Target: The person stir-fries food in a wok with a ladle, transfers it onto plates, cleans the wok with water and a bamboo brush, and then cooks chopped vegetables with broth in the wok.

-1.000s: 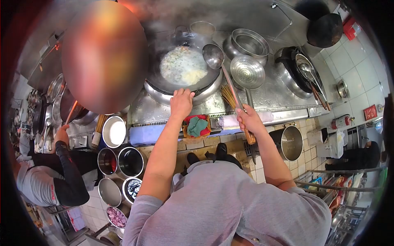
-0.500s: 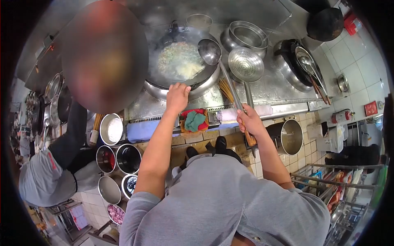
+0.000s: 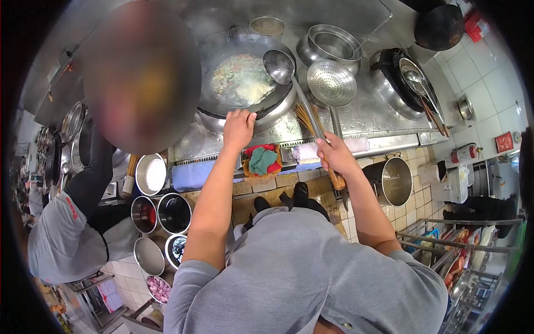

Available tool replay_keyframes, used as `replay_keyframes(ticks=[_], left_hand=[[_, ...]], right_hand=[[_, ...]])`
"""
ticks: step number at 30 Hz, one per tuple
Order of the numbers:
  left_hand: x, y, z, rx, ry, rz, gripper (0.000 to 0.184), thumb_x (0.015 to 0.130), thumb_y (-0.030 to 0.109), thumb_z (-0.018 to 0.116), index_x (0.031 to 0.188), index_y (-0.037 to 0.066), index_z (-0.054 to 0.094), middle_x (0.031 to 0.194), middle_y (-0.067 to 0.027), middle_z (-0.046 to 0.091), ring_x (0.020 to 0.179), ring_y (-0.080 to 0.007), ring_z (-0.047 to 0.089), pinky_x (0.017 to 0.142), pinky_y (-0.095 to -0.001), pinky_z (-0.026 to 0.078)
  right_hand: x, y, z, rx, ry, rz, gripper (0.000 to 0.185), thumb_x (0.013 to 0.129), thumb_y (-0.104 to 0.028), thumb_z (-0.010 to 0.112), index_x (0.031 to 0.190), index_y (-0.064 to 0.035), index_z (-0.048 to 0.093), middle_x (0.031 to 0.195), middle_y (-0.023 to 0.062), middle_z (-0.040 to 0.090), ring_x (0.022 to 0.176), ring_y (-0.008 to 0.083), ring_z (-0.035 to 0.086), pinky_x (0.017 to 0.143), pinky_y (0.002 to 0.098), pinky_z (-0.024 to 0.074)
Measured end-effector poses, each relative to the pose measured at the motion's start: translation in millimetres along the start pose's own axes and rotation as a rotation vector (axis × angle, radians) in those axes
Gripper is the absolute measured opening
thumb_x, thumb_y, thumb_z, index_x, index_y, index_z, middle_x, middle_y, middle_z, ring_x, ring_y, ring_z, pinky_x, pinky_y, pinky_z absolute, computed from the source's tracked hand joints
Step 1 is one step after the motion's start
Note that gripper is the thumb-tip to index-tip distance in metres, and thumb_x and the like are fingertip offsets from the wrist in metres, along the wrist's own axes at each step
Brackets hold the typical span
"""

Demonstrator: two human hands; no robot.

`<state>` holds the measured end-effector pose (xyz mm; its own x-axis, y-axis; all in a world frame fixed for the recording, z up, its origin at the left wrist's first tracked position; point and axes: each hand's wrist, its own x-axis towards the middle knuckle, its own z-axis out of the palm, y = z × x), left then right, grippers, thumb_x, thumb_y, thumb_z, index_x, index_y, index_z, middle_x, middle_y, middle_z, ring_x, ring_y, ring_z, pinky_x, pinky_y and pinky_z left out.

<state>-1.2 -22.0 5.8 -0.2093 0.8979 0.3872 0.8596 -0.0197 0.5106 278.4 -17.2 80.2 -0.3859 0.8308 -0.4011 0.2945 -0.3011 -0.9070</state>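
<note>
A large wok sits on the stove ahead, with chopped food and steam in it. My left hand is at its near edge, fingers curled over the rim. My right hand is wrapped round the wooden grip of a long-handled ladle. The ladle's bowl hangs over the wok's right side; I cannot tell what it contains. Right of it lies a perforated skimmer, its handle running down behind my right hand. A bamboo brush is partly hidden by the ladle's handle.
A green cloth and a rolled towel lie along the stove's front edge. Steel pots stand behind the skimmer. Several containers are at the left, near another person. A deep pot is at the right.
My right hand has shifted slightly forward with the ladle, whose bowl stays over the wok's right side. My left hand remains on the rim. The view has moved a little.
</note>
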Motion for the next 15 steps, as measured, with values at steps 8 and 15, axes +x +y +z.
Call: replay_keyframes(ticks=[8, 15], left_hand=[[-1.6, 3.2, -0.9, 0.02, -0.014, -0.05, 0.028, 0.089, 0.029, 0.049, 0.082, 0.003, 0.057, 0.088, -0.015, 0.057, 0.088, -0.036, 0.05, 0.077, -0.0448, 0.042], [-2.4, 5.1, -0.5, 0.029, 0.024, -0.037, 0.026, 0.088, 0.028, 0.051, 0.081, 0.004, 0.056, 0.087, -0.0146, 0.057, 0.087, -0.0357, 0.05, 0.074, -0.0454, 0.042]], right_hand=[[11.9, -6.2, 24.8, 0.256, -0.227, 0.136, 0.023, 0.093, -0.021, 0.046, 0.107, -0.0036, 0.046, 0.064, -0.0003, 0.044, 0.044, 0.0079, 0.04, 0.04, 0.0245, 0.0356], [-8.3, -21.5, 28.2, 1.131, -0.662, 0.398, 0.034, 0.096, -0.021, 0.039, 0.117, 0.0042, 0.043, 0.067, -0.0028, 0.042, 0.045, 0.0002, 0.04, 0.04, 0.0175, 0.0346]])
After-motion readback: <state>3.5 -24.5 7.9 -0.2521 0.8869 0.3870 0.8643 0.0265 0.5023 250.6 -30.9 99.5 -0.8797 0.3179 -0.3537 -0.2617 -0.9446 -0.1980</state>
